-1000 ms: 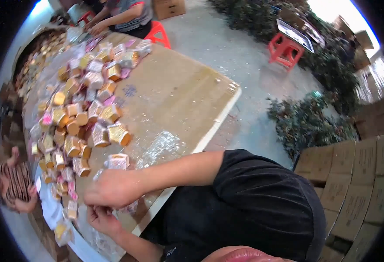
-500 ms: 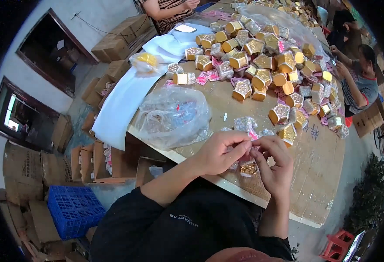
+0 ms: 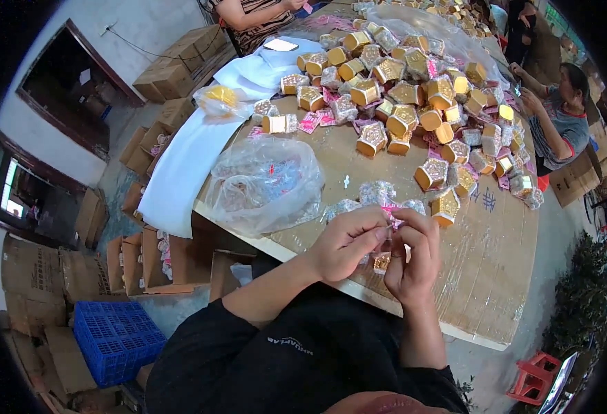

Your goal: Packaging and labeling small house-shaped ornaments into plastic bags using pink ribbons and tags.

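My left hand (image 3: 347, 243) and my right hand (image 3: 415, 254) meet over the near edge of the cardboard-covered table. Thumbs and fingertips of both are pinched closed around something small that I cannot make out. A bit of pink card (image 3: 391, 213) shows just beyond the fingertips. Below them, partly hidden by the fingers, lies a small gold piece (image 3: 381, 262). Behind the hands sits a silvery glittery piece (image 3: 377, 192). The closest gold box (image 3: 445, 207), with glittery sides, stands to the right of these.
A heap of gold boxes (image 3: 403, 121) with pink cards covers the far table (image 3: 483, 276). Left of my hands lies a clear plastic bag (image 3: 265, 186), beside white sheeting (image 3: 179, 172). A blue crate (image 3: 117, 341) stands on the floor. Other people sit across the table.
My right hand has moved slightly left, its fingers more upright against the left fingertips. The whole view has shifted a little. A pink piece now shows in the far person's hand.
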{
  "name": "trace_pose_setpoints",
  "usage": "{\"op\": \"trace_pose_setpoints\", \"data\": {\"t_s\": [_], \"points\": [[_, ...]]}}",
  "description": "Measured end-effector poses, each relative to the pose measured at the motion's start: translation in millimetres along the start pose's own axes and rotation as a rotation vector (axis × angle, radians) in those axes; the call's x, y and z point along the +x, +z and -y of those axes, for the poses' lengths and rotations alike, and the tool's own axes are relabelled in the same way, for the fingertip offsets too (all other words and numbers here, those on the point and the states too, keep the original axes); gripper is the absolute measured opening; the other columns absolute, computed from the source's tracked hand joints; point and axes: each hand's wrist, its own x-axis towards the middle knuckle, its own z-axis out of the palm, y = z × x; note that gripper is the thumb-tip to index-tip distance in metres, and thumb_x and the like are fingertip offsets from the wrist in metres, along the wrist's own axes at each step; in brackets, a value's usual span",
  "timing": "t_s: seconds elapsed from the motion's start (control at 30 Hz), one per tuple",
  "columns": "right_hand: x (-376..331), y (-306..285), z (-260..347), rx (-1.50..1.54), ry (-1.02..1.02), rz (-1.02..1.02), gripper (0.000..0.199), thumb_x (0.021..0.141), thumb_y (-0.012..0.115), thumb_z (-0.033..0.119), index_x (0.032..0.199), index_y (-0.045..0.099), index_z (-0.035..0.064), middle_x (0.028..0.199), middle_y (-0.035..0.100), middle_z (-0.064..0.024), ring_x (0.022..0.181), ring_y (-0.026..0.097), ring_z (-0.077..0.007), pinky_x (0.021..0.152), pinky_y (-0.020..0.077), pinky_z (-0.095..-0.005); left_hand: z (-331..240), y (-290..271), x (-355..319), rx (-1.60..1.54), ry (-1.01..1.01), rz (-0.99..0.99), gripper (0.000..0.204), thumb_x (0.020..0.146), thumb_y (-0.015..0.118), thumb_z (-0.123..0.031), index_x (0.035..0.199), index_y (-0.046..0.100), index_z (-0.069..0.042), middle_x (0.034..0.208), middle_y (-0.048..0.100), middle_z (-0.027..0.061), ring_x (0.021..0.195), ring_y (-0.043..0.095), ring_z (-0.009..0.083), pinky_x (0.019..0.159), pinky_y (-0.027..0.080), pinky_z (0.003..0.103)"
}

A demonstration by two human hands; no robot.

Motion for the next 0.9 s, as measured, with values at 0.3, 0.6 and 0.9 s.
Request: {"op": "trace_pose_setpoints", "data": {"t_s": [0.3,0.6,0.9], "points": [[-7,-6,1,0.122,-0.114,0.076,0.032,0.066,0.057,-0.018,0.09,0.054,0.0021,0.093,0.064,-0.0136,0.078,0.057,-0.0271,0.071,0.0453,-0.0349,-2,-20,-4,-0.152,-0.17,0.247,0.02,0.1,0.054,-0.017,0.089,0.06,-0.002,0.081,0.058,-0.0013,0.073,0.051,0.008,0.068,0.043,0.025],[-6,-9,4,0.247,0.3,0.16,0.025,0.072,0.058,-0.011,0.094,0.055,0.0011,0.084,0.057,-0.0136,0.073,0.056,-0.0319,0.068,0.0465,-0.0379,-4,-18,0,-0.192,-0.194,0.134,0.012,0.097,0.057,-0.011,0.091,0.061,-0.001,0.085,0.062,0.0017,0.076,0.054,0.0069,0.066,0.044,0.023],[15,-15,7,0.058,0.241,0.252,0.019,0.075,0.06,-0.006,0.093,0.058,0.0003,0.086,0.058,-0.014,0.085,0.054,-0.0364,0.076,0.0457,-0.0409,2,-29,10,-0.108,-0.167,0.227,0.016,0.093,0.055,-0.009,0.082,0.061,0.0,0.082,0.057,0.0006,0.073,0.05,0.0079,0.064,0.04,0.024]]}}
